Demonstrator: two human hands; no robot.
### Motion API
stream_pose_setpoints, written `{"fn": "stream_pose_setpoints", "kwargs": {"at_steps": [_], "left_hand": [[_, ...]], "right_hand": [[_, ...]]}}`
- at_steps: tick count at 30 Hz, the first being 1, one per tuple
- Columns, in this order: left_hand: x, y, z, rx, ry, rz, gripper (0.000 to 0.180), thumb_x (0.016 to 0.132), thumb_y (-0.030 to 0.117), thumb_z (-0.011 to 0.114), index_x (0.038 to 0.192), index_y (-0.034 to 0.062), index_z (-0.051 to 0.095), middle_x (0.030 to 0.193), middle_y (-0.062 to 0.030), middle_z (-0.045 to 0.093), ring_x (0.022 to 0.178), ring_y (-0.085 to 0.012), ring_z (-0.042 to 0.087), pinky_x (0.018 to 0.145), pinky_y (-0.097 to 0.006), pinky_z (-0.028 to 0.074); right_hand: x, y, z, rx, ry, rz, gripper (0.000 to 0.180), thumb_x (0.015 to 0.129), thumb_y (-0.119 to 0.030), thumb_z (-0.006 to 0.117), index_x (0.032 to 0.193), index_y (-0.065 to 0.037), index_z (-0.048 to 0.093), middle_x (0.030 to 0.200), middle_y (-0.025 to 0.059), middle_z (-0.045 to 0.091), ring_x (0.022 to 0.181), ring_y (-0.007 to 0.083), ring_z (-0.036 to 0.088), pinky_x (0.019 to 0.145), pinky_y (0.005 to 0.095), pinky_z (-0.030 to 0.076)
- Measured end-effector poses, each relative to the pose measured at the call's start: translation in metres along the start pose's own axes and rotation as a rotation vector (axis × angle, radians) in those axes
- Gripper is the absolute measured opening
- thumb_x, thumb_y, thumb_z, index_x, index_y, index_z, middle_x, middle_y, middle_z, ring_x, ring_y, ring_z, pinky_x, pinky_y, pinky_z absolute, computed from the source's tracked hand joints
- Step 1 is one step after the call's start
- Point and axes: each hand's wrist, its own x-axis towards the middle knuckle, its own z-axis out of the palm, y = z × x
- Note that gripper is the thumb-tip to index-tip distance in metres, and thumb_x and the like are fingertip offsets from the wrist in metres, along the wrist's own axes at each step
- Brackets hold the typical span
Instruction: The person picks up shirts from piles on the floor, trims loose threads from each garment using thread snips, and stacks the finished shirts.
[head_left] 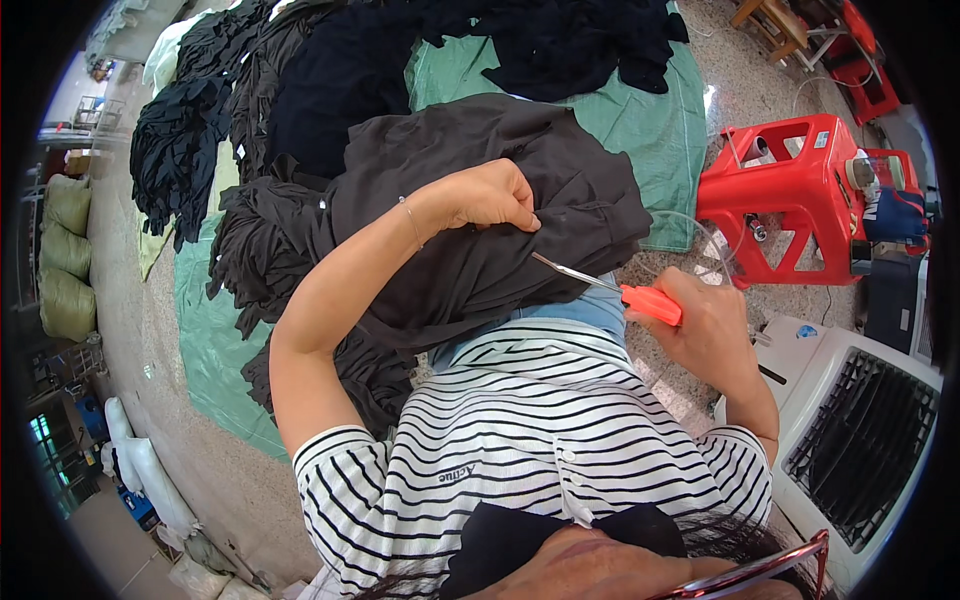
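Note:
Dark grey-brown cloth (430, 265), which looks like a garment, lies bunched across my lap. My left hand (490, 197) is closed over it, with thumb and forefinger pinching a fold near the middle. To the right, my right hand (705, 325) is wrapped around the orange handle of a slim-bladed metal hand tool (650, 302). Its narrow tip points up and left at the cloth, just below and right of my left fingertips. I cannot tell whether the tip touches the cloth.
A green sheet (640, 150) on the floor bears heaps of dark clothes (340, 90) ahead and left. Red plastic stools (780, 200) stand to my right, with a white air cooler (850, 430) nearer. Stuffed green sacks (66, 255) line the far left.

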Motion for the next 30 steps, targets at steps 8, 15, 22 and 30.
{"fn": "stream_pose_setpoints", "kwargs": {"at_steps": [8,15,22,30], "left_hand": [[0.004,0.008,0.020,-0.189,-0.112,0.180,0.018,0.087,0.009,0.073,0.098,-0.0039,0.071,0.083,-0.0023,0.068,0.073,-0.0060,0.059,0.069,-0.020,0.047],[0.015,0.004,0.034,-0.306,0.074,0.154,0.011,0.089,0.003,0.068,0.095,-0.0058,0.072,0.082,-0.0038,0.068,0.073,-0.0075,0.058,0.069,-0.022,0.047],[0.020,-0.003,0.033,-0.265,0.140,0.172,0.009,0.088,0.003,0.068,0.089,-0.0052,0.071,0.079,-0.0027,0.067,0.069,-0.0067,0.056,0.065,-0.022,0.046],[-0.015,0.008,0.116,0.447,0.354,0.748,0.022,0.081,0.012,0.073,0.098,-0.0010,0.070,0.095,-0.0116,0.068,0.090,-0.0304,0.065,0.079,-0.038,0.053]], "right_hand": [[-0.015,0.010,-0.025,-0.027,0.105,0.166,0.028,0.079,-0.029,0.078,0.085,-0.008,0.060,0.071,0.0100,0.062,0.062,0.0341,0.061,0.053,0.0405,0.045],[-0.023,0.012,-0.017,-0.078,0.074,0.175,0.032,0.081,-0.031,0.077,0.080,-0.007,0.056,0.067,0.0116,0.060,0.059,0.0350,0.060,0.051,0.0424,0.043],[-0.023,0.016,-0.016,-0.108,0.087,0.181,0.033,0.081,-0.031,0.077,0.080,-0.007,0.055,0.066,0.0119,0.059,0.058,0.0354,0.059,0.050,0.0423,0.042],[-0.006,0.024,-0.009,-0.067,0.249,0.177,0.032,0.085,-0.036,0.074,0.084,-0.008,0.059,0.068,0.0104,0.062,0.056,0.0327,0.061,0.049,0.0406,0.044]]}}
